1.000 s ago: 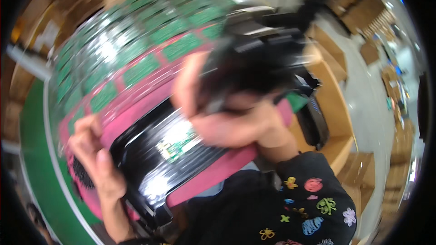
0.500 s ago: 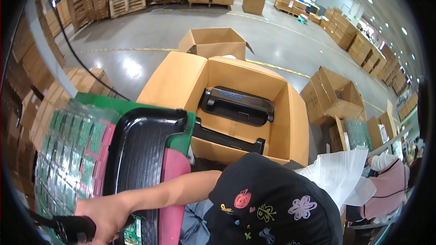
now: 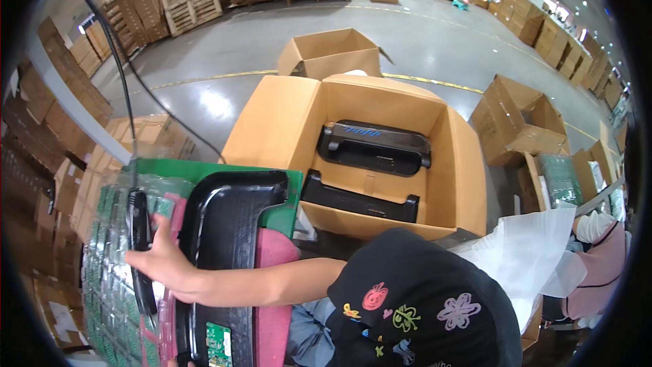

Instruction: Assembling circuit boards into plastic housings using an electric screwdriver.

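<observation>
A black electric screwdriver (image 3: pixel 139 224) hangs upright from its cable at the left of the bench. My right hand (image 3: pixel 166 265) is beside it, thumb across its body and fingers spread, not wrapped round it. Below lies a long black moulded plastic housing (image 3: pixel 224 231) with a raised curved rim, resting on a pink pad (image 3: pixel 277 248) and a green mat (image 3: pixel 291 221). A small green circuit board (image 3: pixel 219 343) sits in its near end. Only fingertips of my left hand (image 3: pixel 182 363) show at the bottom edge, by the housing; what they do is hidden.
Clear plastic trays of green boards (image 3: pixel 112 285) cover the bench's left. Beyond the bench stands an open carton (image 3: pixel 380 95) holding black housings (image 3: pixel 373 153). More cartons (image 3: pixel 523 122) stand behind and right. White foam sheets (image 3: pixel 516 238) and a person in pink (image 3: pixel 598 272) are at right.
My right hand has moved up and away from the near end of the housing, and its grip on the screwdriver has loosened. The screwdriver now hangs upright. The view has shifted slightly.
</observation>
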Motion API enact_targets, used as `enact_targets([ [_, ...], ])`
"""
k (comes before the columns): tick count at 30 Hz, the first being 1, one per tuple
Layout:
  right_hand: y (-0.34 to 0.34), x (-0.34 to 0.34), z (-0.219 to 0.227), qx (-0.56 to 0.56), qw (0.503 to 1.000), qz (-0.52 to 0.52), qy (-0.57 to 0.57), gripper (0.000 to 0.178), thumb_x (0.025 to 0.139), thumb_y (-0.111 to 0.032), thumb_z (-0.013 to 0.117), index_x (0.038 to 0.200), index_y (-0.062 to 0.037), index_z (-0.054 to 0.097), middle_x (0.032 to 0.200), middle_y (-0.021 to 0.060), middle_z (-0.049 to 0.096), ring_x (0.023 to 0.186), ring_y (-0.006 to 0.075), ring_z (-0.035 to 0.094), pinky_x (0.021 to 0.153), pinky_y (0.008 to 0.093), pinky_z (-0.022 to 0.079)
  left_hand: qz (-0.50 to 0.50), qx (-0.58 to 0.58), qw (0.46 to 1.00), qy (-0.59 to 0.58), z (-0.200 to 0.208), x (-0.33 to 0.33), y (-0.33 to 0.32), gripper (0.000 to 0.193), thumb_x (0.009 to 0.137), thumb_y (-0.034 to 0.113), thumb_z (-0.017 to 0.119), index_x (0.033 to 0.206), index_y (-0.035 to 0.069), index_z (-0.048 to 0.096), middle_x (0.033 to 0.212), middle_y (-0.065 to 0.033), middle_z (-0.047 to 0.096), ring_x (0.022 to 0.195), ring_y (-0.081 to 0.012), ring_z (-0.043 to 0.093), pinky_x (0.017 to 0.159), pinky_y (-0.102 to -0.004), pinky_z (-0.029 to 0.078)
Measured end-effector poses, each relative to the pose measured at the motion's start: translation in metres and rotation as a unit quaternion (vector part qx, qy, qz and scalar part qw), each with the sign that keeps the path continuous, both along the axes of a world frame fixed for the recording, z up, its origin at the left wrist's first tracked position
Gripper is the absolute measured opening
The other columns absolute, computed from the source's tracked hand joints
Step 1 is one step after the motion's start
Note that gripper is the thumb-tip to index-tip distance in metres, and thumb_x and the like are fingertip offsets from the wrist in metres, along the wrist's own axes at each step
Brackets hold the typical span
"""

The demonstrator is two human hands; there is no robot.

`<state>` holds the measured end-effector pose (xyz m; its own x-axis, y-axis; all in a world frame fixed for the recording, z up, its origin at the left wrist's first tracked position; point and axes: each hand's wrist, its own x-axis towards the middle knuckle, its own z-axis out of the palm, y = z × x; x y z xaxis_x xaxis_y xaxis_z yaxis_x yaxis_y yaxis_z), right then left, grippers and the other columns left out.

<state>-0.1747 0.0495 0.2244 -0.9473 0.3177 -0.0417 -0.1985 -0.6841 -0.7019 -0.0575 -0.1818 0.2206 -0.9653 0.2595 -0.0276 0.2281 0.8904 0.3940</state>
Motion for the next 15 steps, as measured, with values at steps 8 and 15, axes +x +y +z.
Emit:
enact_targets([
  [8,0.064,0.106,0.028,0.182,0.899,-0.213,0.337,0.079,0.071,0.004,0.074,0.137,-0.0012,0.03,0.131,0.0129,0.033,0.101,0.0169,0.043,0.079,0.0313,0.047,-0.036,0.017,0.993,0.112,-0.016,-0.001,-0.005,0.02,0.09,0.014,0.061,0.096,-0.004,0.053,0.089,-0.0226,0.056,0.087,-0.0432,0.054,0.078,-0.0452,0.043],
  [15,0.222,0.175,0.023,0.217,0.86,-0.233,0.398,0.034,0.078,-0.007,0.069,0.109,-0.0062,0.056,0.073,-0.0063,0.048,0.067,0.0085,0.043,0.077,0.0226,0.038,-0.034,0.016,0.998,0.06,-0.017,-0.028,-0.006,0.02,0.087,0.012,0.064,0.092,-0.005,0.054,0.086,-0.0233,0.055,0.085,-0.0444,0.056,0.075,-0.0466,0.045],
])
